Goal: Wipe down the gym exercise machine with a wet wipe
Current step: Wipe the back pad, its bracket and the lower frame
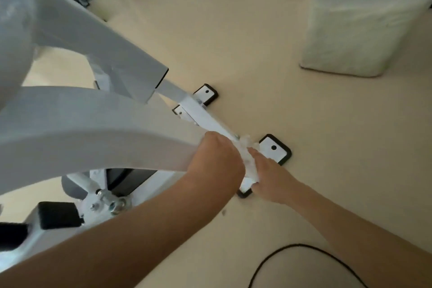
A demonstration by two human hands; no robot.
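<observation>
The wipe (249,162) is bunched white and crumpled, held right against the near side of the black-edged foot plate (275,150) at the bottom of the machine. The left hand (217,155), just left of that plate, has its fingers curled tight on the wipe where the white bar (203,114) comes down. The right hand (272,176), just below the plate, reaches into the wipe's lower end; whether it pinches or only presses cannot be told.

The grey padded arm (93,128) sweeps away to the plate's left. Judging by this, the wiping has reached the low frame. No streaks or damp show which parts are done, and much of the machine lies out of view, so what is left is unclear.

A black cable (304,246) loops on the floor well below the plate, and a pale pouf (355,30) stands well above it.
</observation>
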